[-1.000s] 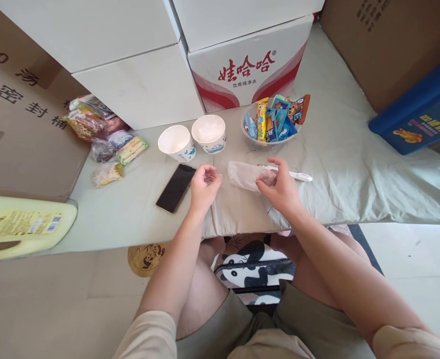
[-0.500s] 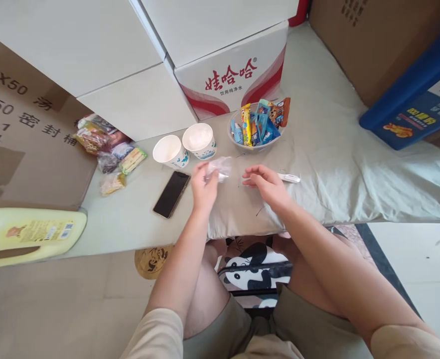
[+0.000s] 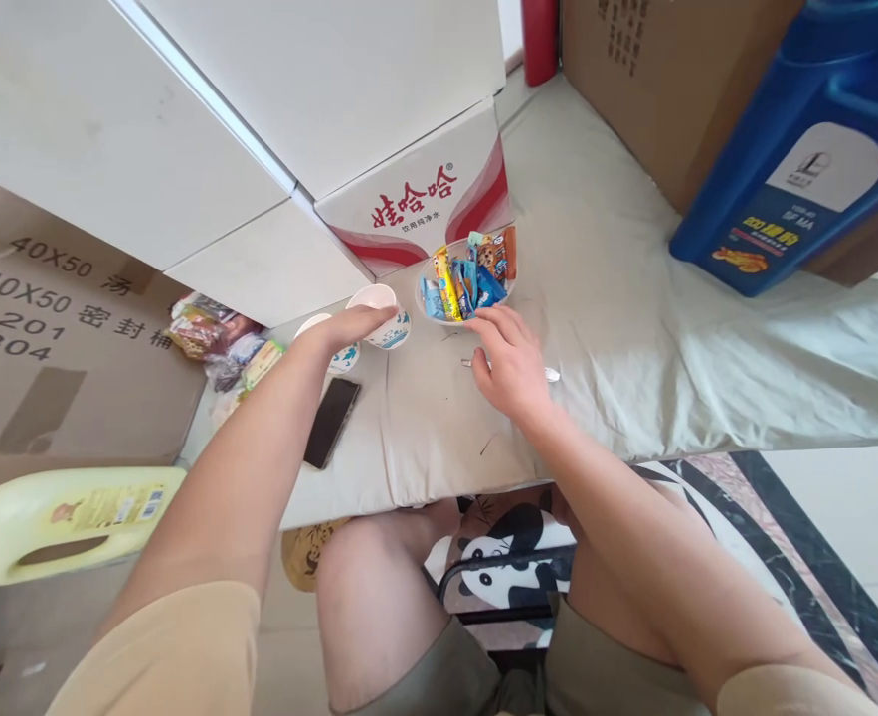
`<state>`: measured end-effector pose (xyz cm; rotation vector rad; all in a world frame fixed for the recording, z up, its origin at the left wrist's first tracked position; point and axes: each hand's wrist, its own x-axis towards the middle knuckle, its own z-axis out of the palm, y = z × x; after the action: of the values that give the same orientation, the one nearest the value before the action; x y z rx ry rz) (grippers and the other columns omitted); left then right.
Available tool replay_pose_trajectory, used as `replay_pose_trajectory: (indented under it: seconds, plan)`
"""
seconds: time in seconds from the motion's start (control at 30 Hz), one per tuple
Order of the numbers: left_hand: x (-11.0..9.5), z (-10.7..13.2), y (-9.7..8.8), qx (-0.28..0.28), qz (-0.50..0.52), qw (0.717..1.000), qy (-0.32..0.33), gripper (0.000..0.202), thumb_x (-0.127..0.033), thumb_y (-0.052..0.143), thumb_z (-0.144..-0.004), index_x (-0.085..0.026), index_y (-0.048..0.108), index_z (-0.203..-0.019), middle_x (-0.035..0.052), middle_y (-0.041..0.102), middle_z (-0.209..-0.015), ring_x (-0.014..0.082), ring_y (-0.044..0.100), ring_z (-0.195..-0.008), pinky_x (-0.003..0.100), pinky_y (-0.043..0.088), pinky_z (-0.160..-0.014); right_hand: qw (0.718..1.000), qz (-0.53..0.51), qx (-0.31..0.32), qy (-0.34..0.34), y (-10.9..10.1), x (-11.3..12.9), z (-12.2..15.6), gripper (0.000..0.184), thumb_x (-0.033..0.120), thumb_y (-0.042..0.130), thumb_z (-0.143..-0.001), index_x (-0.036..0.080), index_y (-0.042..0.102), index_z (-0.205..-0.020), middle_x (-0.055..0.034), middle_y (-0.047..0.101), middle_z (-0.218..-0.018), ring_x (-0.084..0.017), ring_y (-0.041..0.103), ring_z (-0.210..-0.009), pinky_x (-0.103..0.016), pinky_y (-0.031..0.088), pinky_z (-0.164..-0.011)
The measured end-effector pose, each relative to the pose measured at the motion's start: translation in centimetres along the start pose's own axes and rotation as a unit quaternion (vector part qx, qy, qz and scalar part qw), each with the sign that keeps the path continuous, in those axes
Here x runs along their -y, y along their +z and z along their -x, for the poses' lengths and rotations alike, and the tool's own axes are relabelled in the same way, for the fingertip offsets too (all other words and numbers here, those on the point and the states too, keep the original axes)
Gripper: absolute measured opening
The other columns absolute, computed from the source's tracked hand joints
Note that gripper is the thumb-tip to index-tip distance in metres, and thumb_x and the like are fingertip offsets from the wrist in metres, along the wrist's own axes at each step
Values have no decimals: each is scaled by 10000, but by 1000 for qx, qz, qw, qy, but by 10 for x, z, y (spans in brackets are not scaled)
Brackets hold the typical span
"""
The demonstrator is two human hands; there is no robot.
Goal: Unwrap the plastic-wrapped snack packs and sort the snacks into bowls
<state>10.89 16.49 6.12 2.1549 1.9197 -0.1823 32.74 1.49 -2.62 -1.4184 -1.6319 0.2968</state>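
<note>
left hand at two cups

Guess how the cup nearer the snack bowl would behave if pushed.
The paper cup would probably slide easily, as its thin walls suggest little weight. It narrows toward its base, so a high push could tip it. The left hand hides part of its opening, so contents adding weight can't be ruled out.

Packets sit in a bowl right of two cups, before a box.
</note>
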Motion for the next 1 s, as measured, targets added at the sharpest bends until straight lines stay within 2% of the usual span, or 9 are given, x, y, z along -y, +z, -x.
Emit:
replay_pose_trajectory:
  seconds: [0.1, 0.17, 0.27, 0.47, 0.6, 0.7, 0.8, 0.93, 1.0]
  plan:
    - [-2, 4, 10, 41, -98, 993, 45, 426, -404, 607, -832, -156, 721, -1160, 149, 735, -1173, 310, 653, -1133, 333, 471, -965, 998, 53, 42, 8, 2, -4, -7, 512, 111, 455, -874, 223, 607, -1349, -78, 585, -1446, -292, 380, -1438, -473, 321, -1137]
    - [-5, 13, 18, 27, -172, 982, 69, 450, -322, 529, -878, -127, 665, -1261, 174, 690, -1246, 321, 611, -1209, 353, 451, -1015, 995, 75, 58, 16, 2, -6, -11, 491, 119, 463, -890, 243, 615, -1340, -76, 607, -1420, -289, 380, -1433, -477, 313, -1115]
    - [-11, 34, 27, 1, -225, 970, 94, 419, -280, 465, -911, -105, 671, -1232, 192, 635, -1270, 320, 595, -1216, 370, 455, -1029, 992, 109, 55, 38, -2, -7, -14, 379, 170, 492, -926, 252, 667, -1252, -108, 642, -1338, -296, 406, -1395, -475, 308, -1071]
    - [-20, 87, 32, -40, -226, 962, 148, 319, -279, 454, -927, -174, 672, -1135, 152, 643, -1231, 339, 576, -1216, 437, 478, -962, 984, 166, 48, 45, -20, -7, -11, 233, 288, 530, -963, 238, 748, -1025, -129, 667, -1190, -306, 480, -1238, -446, 328, -969]
    - [-41, 94, 30, -92, -178, 965, 166, 310, -249, 470, -931, -187, 602, -1205, 142, 677, -1212, 325, 588, -1204, 448, 456, -965, 973, 222, 38, 46, -55, -22, 0, 220, 288, 551, -950, 230, 762, -976, -126, 680, -1142, -317, 492, -1199, -445, 354, -918]
    - [-77, 80, 25, -123, -158, 960, 197, 274, -230, 482, -939, -191, 607, -1179, 140, 677, -1231, 311, 562, -1250, 451, 415, -1024, 968, 250, 7, 31, -91, -44, 17, 224, 337, 571, -945, 230, 767, -957, -118, 689, -1095, -321, 503, -1180, -443, 387, -903]
    - [-127, 51, 17, -150, -143, 950, 232, 279, -222, 488, -950, -196, 597, -1205, 138, 663, -1260, 302, 540, -1280, 449, 394, -1055, 960, 274, -48, 15, -122, -68, 36, 257, 354, 539, -962, 232, 765, -940, -115, 684, -1058, -305, 515, -1157, -432, 423, -891]
    - [-203, -9, 1, -186, -121, 934, 280, 309, -221, 515, -952, -189, 564, -1256, 121, 641, -1291, 300, 509, -1303, 475, 381, -1101, 952, 294, -84, -1, -143, -87, 51, 244, 357, 544, -960, 242, 750, -897, -98, 659, -1007, -285, 538, -1105, -434, 451, -929]
    - [-237, -41, -5, -216, -104, 933, 269, 313, -224, 524, -958, -222, 551, -1271, 104, 639, -1298, 295, 509, -1290, 519, 392, -1113, 952, 295, -86, -10, -146, -91, 51, 215, 342, 557, -950, 247, 739, -884, -94, 645, -995, -283, 539, -1095, -441, 456, -951]
